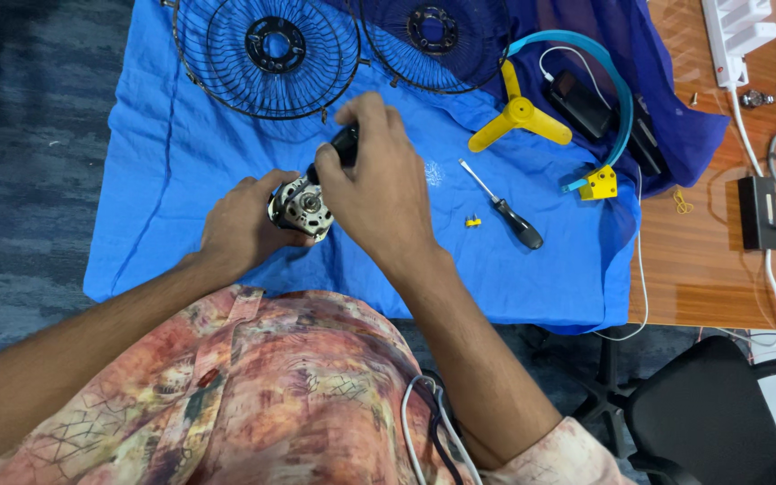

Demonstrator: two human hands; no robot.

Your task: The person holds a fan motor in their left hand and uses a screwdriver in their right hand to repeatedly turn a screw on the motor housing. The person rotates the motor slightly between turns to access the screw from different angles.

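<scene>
Person leaning over a blue cloth (181,180) spread on a wooden table (702,269). Left hand (240,224) cups a small round silver-grey metal motor (303,208) from the side, fingers curled around its body; motor sits just above the cloth, near its middle. Right hand (379,184) closed over the top of a black handle or housing (345,144) that meets the motor's upper edge; fingers wrapped tight, what lies beneath them hidden.

Beyond the hands, two black wire fan guards (267,54) side by side at the far edge of the cloth, touching or nearly so. To the right: a yellow three-blade plastic propeller (518,115), a light blue curved plastic band (617,90) ending in a small yellow block (598,184), and black boxy parts inside the curve. A black-handled screwdriver (507,208) lies on the cloth right of the hands, a tiny yellow piece (472,221) just beside it. White power strip (736,36) and cables on bare wood, far right. Black chair (711,413) below the table edge.
</scene>
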